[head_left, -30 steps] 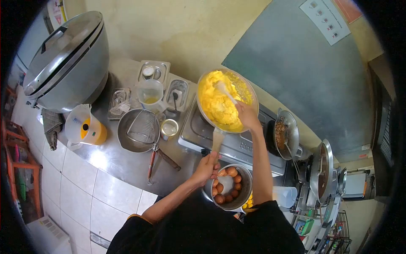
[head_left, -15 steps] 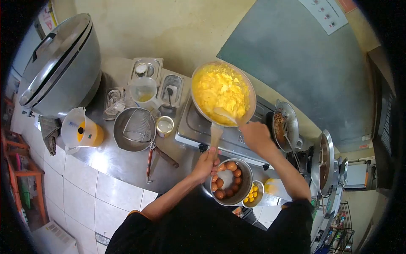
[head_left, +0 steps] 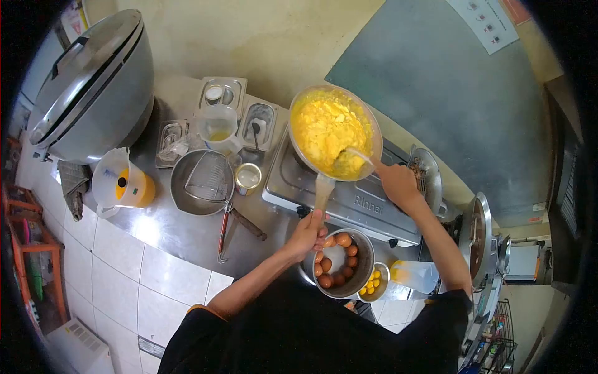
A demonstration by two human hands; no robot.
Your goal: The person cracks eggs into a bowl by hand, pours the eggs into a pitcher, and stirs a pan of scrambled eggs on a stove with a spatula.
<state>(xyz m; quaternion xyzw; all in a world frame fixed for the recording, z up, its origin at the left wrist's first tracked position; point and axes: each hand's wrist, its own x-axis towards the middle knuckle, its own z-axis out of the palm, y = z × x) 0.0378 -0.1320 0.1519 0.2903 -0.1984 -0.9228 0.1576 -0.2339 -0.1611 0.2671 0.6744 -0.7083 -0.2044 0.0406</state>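
Observation:
Scrambled eggs [head_left: 330, 128] fill a pan [head_left: 375, 149] over the silver stove [head_left: 367, 204]. My left hand [head_left: 308, 233] is closed round the pan's pale handle [head_left: 323, 192]. In my right hand [head_left: 400, 185] is a light-coloured utensil [head_left: 359, 155], its far end sunk in the eggs at the pan's lower right. Just below my left hand stands a metal pot [head_left: 369, 262] holding several brown eggs [head_left: 342, 239]. Beside that pot is a small bowl [head_left: 382, 291] with several yolks [head_left: 372, 283].
Left on the steel counter [head_left: 149, 229] are a jug of yellow liquid [head_left: 106, 181], a saucepan with a strainer [head_left: 180, 202], a tin [head_left: 248, 177] and metal trays [head_left: 268, 118]. A large lidded pot [head_left: 112, 106] stands far left. More pans [head_left: 434, 165] are at right.
My right hand has moved right and slightly back from the wall, tilting the utensil to the pan's lower right. The camera view has shifted slightly. My left hand keeps hold of the handle.

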